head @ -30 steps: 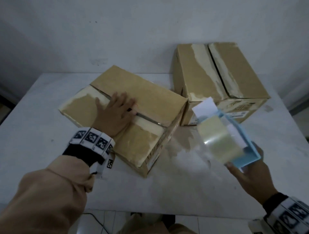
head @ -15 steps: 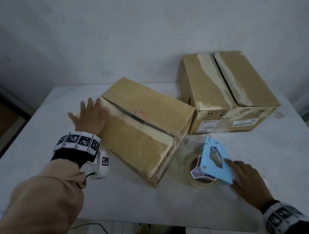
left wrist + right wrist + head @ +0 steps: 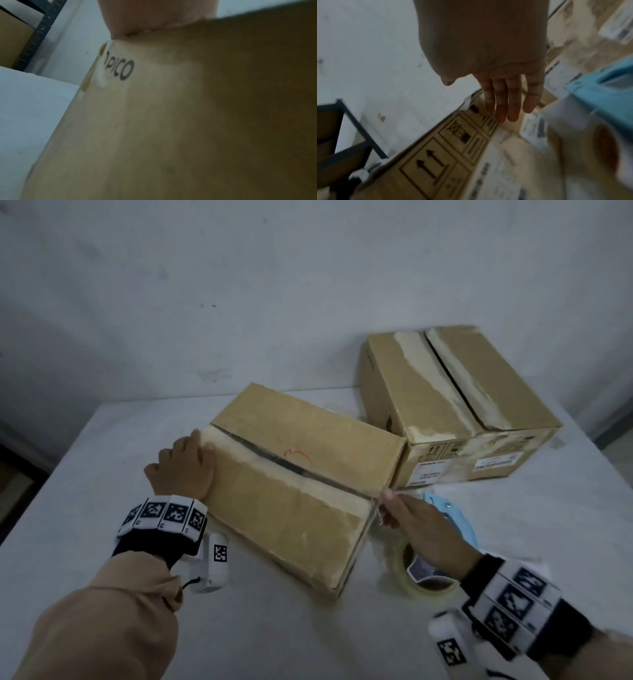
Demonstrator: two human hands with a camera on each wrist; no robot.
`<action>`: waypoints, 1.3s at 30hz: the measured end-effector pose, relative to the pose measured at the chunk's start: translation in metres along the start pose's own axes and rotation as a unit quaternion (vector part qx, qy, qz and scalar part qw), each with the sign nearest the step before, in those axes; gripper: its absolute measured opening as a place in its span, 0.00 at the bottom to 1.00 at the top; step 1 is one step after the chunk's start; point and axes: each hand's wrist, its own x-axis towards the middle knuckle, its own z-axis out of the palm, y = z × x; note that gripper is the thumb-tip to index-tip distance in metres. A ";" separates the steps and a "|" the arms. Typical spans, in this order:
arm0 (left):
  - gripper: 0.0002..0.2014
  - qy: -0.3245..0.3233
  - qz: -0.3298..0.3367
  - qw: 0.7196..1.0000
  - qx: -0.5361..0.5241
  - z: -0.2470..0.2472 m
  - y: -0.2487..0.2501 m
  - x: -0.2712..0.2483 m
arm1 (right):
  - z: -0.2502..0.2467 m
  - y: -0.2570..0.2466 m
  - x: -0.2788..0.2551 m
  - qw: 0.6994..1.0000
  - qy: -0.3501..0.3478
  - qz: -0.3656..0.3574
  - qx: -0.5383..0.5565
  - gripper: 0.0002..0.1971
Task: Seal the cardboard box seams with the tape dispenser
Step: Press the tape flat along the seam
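Observation:
The near cardboard box (image 3: 291, 508) lies flat on the white table, its top seam (image 3: 291, 467) running diagonally with a clear glossy strip over it. My left hand (image 3: 183, 470) presses against the box's left end; the left wrist view shows only the heel of this hand (image 3: 154, 16) on the cardboard (image 3: 188, 121). My right hand (image 3: 407, 515) reaches with straight fingers (image 3: 506, 102) to the box's right top corner and holds nothing. The blue tape dispenser (image 3: 459, 518) with its clear tape roll (image 3: 399, 561) lies on the table under my right wrist, and appears in the right wrist view as the dispenser (image 3: 599, 88).
A second, taller cardboard box (image 3: 445, 392) stands at the back right, close to the near box's far corner, its top seam bare between torn paper strips. A grey wall runs behind the table (image 3: 308, 638). A dark metal shelf (image 3: 42, 27) stands off to the left.
My right hand has set the dispenser on the table, let go of it and reached to the box's right corner. My left hand has slid from the box top to its left end.

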 end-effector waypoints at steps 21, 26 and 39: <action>0.26 -0.097 -0.058 0.993 -0.040 -0.009 -0.001 0.012 | 0.011 -0.016 0.009 0.948 0.064 0.130 0.282 0.14; 0.30 -0.121 -0.072 0.989 -0.043 -0.009 0.002 0.023 | 0.013 -0.013 0.009 0.931 0.055 0.183 0.310 0.14; 0.38 -0.171 0.222 0.958 0.064 -0.009 -0.005 0.017 | 0.013 -0.014 0.007 0.973 0.176 0.109 0.099 0.09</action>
